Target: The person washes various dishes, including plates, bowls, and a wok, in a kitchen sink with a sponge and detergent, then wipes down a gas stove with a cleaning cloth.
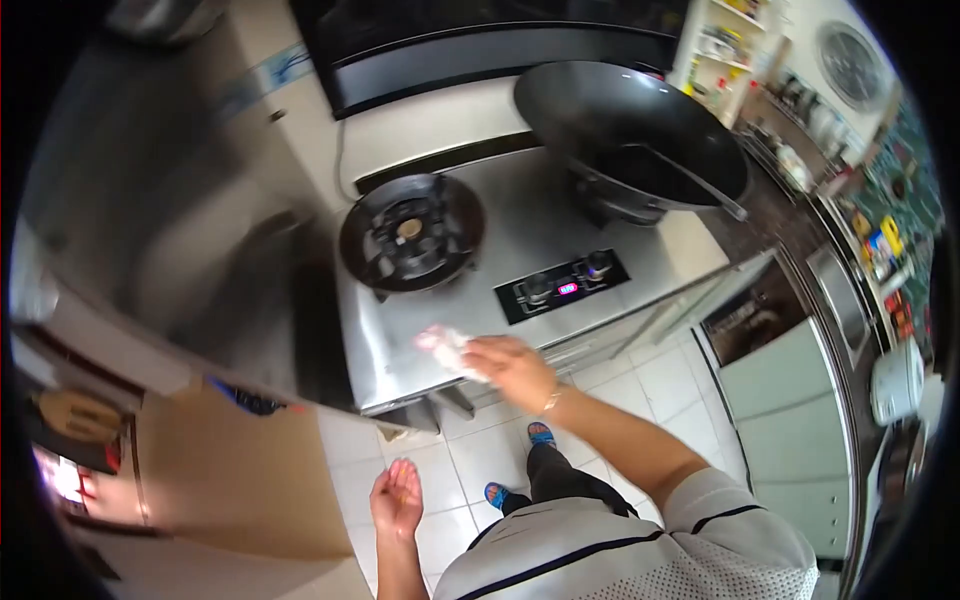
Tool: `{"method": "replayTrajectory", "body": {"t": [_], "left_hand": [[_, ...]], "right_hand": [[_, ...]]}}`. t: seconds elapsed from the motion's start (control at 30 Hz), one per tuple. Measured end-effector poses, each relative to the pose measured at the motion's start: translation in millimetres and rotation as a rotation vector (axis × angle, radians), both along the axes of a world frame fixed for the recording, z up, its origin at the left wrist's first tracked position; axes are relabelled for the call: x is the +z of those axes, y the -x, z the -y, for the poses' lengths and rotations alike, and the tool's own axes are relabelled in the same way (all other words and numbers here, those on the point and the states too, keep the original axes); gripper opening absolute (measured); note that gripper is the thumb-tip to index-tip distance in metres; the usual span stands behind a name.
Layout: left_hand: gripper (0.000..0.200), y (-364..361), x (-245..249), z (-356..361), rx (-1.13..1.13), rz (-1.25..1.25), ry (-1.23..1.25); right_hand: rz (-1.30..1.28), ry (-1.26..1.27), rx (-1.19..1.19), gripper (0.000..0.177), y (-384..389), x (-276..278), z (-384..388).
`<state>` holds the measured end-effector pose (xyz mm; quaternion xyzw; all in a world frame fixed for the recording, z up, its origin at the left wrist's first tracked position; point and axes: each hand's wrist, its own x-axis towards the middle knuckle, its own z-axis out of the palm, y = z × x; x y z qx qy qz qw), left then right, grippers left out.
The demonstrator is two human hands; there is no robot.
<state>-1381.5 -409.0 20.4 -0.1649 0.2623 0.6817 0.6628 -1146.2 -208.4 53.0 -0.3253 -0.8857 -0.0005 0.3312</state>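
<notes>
My right hand (515, 372) is closed round a crumpled white and pink cloth (448, 350), at the front left part of the steel stove top (400, 325). The cloth overlaps the metal surface in front of the left burner (411, 230) and looks slightly blurred. Lower down, my left hand (398, 497) is held palm up above the tiled floor, its fingers extended and nothing in it. To the right of the cloth is a black control panel (563, 287) with two knobs and a lit pink display.
A large black wok (590, 110) with a long-handled utensil (690, 178) in it sits on the right burner. A steel panel (200, 200) rises at the left. Cabinets (785, 420) and a white appliance (897, 382) stand at the right. White tiles (650, 385) cover the floor.
</notes>
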Motion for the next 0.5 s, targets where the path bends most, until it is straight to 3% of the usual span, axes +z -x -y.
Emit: {"method": "replayTrajectory", "body": {"t": [0.1, 0.13, 0.3, 0.37, 0.43, 0.5], "left_hand": [[0.020, 14, -27, 15, 0.051, -0.068, 0.136], [0.020, 10, -26, 16, 0.056, -0.079, 0.161], [0.021, 8, -18, 20, 0.117, -0.087, 0.242], [0.021, 11, -28, 17, 0.131, -0.080, 0.261], [0.021, 15, -37, 11, 0.095, -0.116, 0.312], [0.021, 8, -37, -6, 0.039, -0.127, 0.296]], "right_hand": [[0.074, -0.067, -0.221, 0.029, -123, 26, -16], [0.012, 0.003, -0.261, 0.030, -173, 10, -32], [0.340, -0.136, -0.807, 0.027, -335, 44, -75], [0.010, 0.023, -0.892, 0.030, -326, 54, -74], [-0.027, 0.181, -0.930, 0.031, -266, 75, -49], [0.130, -0.123, -0.638, 0.029, -202, 46, -43]]}}
